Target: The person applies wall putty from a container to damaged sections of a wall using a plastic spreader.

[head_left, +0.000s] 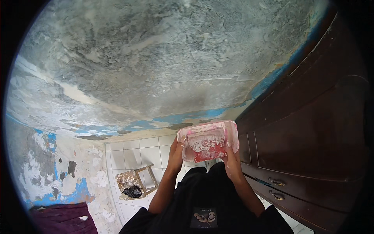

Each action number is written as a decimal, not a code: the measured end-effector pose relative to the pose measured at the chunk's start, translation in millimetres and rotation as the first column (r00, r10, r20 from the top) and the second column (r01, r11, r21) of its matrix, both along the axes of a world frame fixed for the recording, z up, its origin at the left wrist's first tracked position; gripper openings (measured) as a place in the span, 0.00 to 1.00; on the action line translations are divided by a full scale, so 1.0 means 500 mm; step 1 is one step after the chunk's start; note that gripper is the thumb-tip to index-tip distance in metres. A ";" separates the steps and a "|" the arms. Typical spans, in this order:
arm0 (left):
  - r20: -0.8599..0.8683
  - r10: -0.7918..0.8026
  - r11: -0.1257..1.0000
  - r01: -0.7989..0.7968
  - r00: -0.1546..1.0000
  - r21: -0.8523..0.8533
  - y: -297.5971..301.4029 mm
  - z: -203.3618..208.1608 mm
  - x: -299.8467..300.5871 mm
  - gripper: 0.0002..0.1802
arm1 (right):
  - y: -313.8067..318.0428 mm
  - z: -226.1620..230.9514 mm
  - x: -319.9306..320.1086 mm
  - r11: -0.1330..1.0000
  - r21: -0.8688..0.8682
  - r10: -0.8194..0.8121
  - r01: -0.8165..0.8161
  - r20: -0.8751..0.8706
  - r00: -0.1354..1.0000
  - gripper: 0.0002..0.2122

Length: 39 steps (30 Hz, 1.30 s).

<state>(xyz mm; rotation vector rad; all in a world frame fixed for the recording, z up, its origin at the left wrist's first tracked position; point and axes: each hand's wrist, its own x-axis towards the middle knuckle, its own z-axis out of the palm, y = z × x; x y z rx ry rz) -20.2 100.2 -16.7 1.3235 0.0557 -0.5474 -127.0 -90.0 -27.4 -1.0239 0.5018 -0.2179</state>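
Observation:
A rectangular pink plastic tub (206, 141), smeared with whitish plaster and showing red at its lower part, is held up in front of my body. My left hand (177, 153) grips its left side, with the fingers partly hidden against it. On the other side, my right hand (231, 156) is closed on the tub's right edge, and pale smears mark the wrist. Just beyond the tub stands a wall (156, 66) coated in patchy grey plaster, with strips of blue old paint along its lower part.
A paint-spattered wooden stool (132, 180) stands on the white tiled floor (150, 153), a crumpled black plastic bag (131, 192) on it. Dark wooden furniture (300, 132) with metal handles lines the right. Purple cloth (64, 218) lies at lower left, by a peeling side wall (78, 163).

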 end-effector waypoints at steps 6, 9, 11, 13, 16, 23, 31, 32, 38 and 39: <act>0.766 -0.214 0.893 -0.197 0.606 0.405 -0.024 0.069 -0.036 0.42 | -0.058 -0.004 0.014 1.000 -0.014 -0.028 0.027 -0.043 0.999 0.25; 0.698 -0.672 0.715 -0.031 0.248 0.699 -0.074 0.132 -0.044 0.40 | -0.078 -0.006 0.020 0.989 -0.141 -0.047 0.048 0.011 0.999 0.25; 0.653 -0.732 0.654 -0.071 0.195 0.753 -0.088 0.106 -0.044 0.35 | -0.088 -0.011 0.022 0.997 -0.077 -0.029 0.031 0.016 0.999 0.25; 0.606 -0.778 0.600 -0.092 0.164 0.795 -0.102 0.087 -0.032 0.27 | -0.088 -0.012 0.022 0.995 -0.097 -0.018 0.021 0.029 0.999 0.25; 0.625 -0.745 0.629 -0.069 0.230 0.775 -0.120 0.097 -0.021 0.21 | -0.097 -0.012 0.027 0.994 -0.102 -0.032 0.034 0.023 0.999 0.25; 0.714 -0.643 0.724 -0.083 0.277 0.684 -0.149 0.093 0.000 0.20 | -0.135 -0.004 0.052 0.985 -0.172 -0.005 0.011 0.038 0.999 0.25; 0.762 -0.551 0.723 -0.261 0.339 0.639 -0.154 0.125 0.029 0.14 | -0.131 0.022 0.070 0.990 -0.133 0.047 -0.037 0.067 0.997 0.25; 0.759 -0.553 0.722 -0.257 0.343 0.642 -0.146 0.136 0.026 0.14 | -0.128 0.032 0.072 0.996 -0.076 0.049 -0.046 0.038 0.998 0.25; 0.710 -0.452 0.677 -0.310 0.541 0.667 -0.124 0.147 0.028 0.12 | -0.116 0.029 0.078 0.995 -0.072 0.072 -0.069 0.043 0.996 0.28; 0.708 -0.451 0.677 -0.308 0.544 0.668 -0.124 0.145 0.027 0.12 | -0.112 0.028 0.076 0.995 -0.073 0.073 -0.070 0.039 0.997 0.28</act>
